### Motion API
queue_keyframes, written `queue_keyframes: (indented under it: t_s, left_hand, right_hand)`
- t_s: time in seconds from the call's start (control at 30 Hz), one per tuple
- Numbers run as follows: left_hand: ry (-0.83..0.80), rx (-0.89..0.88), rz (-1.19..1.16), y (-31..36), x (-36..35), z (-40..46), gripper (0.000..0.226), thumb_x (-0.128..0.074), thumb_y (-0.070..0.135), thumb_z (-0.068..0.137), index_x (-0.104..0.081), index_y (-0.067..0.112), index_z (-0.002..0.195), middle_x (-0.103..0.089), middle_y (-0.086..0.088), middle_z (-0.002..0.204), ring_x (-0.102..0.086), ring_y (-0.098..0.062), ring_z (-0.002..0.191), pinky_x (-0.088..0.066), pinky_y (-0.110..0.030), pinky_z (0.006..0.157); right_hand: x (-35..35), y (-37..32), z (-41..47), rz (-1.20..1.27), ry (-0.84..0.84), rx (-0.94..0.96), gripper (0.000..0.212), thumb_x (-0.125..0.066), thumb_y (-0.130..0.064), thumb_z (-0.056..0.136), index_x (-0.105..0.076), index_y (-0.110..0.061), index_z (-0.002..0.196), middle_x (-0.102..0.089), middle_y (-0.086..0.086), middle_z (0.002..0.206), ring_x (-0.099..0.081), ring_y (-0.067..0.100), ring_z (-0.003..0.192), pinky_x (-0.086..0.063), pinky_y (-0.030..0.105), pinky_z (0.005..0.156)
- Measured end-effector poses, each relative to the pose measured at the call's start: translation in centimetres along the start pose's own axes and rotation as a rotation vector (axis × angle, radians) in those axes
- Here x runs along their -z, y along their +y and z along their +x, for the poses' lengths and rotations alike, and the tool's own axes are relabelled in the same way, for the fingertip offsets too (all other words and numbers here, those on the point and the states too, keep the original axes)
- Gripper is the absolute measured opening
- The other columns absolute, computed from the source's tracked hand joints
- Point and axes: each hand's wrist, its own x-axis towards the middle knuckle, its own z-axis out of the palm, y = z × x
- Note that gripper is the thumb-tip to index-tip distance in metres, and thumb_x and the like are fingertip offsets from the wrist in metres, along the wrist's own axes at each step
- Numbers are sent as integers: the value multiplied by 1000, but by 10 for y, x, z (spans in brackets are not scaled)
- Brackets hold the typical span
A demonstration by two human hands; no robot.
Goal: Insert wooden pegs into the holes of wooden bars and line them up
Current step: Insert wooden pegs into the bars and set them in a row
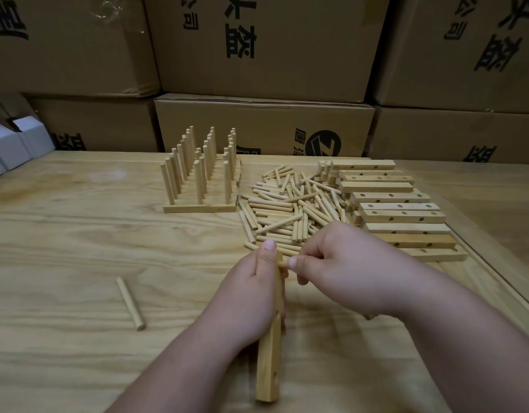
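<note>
While left hand (251,293) grips bar (269,362) — right hand (340,263) pinches peg (282,264).

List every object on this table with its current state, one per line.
Wooden bar in hand: gripped by the left hand, on edge, near holes empty.
Short wooden peg: pinched by the right hand, tip at the bar.
Finished pegged bars: lined up, pegs upright.
Loose peg pile: lying jumbled.
Unfilled drilled bars: stacked, holes empty.
Single stray peg: lying flat, apart.
</note>
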Motion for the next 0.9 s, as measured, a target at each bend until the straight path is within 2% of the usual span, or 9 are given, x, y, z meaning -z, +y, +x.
queue_keyframes:
  t_s: [0.13,0.23,0.4,0.47,0.57,0.67,0.73,0.83,0.9]
  left_hand:
    - [29,1,-20,0,-1,1,57,-20,59,101,-57,25,72,-64,0,52,-64,-10,50,-50,-30,58]
    - [50,-16,2,0,-3,2,58,-19,58,100,-58,25,73,-64,1,51,-62,-8,49,-45,-28,58]
    - [28,-18,-7,-1,-2,2,61,-20,56,103,-57,22,69,-62,0,50,-60,-7,48,-43,-28,58]
    - [8,-13,-29,-2,0,2,61,-20,57,103,-58,22,71,-62,-1,50,-61,-8,48,-44,-25,56]
    - [-16,-15,-47,-2,3,0,62,-21,57,103,-60,21,73,-63,-2,50,-61,-9,47,-44,-18,51]
    - [-1,-21,-64,-1,1,-1,61,-21,55,104,-59,22,70,-61,-2,48,-60,-9,46,-44,-17,50]
    - [27,-10,-58,-1,-1,-2,61,-21,55,104,-59,27,66,-61,0,49,-60,-7,47,-44,-18,50]
    - [60,2,-104,1,-1,-3,62,-23,55,105,-63,38,61,-61,0,50,-60,-7,48,-46,-22,50]
    - [86,-3,-139,1,-2,-5,62,-24,56,105,-67,34,67,-62,-1,50,-61,-8,48,-47,-21,50]
  right_hand:
    - [-5,-10,-1,-85,62,-7,44,-58,-43,98,-68,-12,69,-48,-2,48,-46,15,47,-36,29,45]
    - [-6,-11,-3,-85,88,-14,46,-58,-40,99,-62,-12,63,-47,-1,49,-46,17,48,-35,29,46]
    - [-6,-2,0,-13,48,2,41,-58,-45,99,-74,-13,79,-45,-4,45,-42,10,42,-37,28,46]
    - [-3,1,1,51,10,18,38,-59,-46,99,-76,-18,78,-50,-2,49,-48,13,46,-43,32,50]
    - [-1,4,0,116,-35,37,35,-60,-46,98,-77,-26,77,-66,14,71,-63,29,68,-55,44,66]
    - [-5,5,1,60,4,44,37,-59,-46,99,-76,-22,77,-51,-2,50,-48,9,46,-42,30,49]
    - [-8,3,3,-31,54,58,40,-58,-46,99,-75,-15,79,-47,-4,46,-43,7,41,-35,23,40]
    - [-11,2,3,-42,88,70,39,-59,-46,97,-76,-15,81,-55,3,51,-46,6,43,-40,27,46]
    - [-10,4,3,95,72,37,31,-63,-45,95,-79,-23,80,-62,-4,56,-53,2,49,-45,26,52]
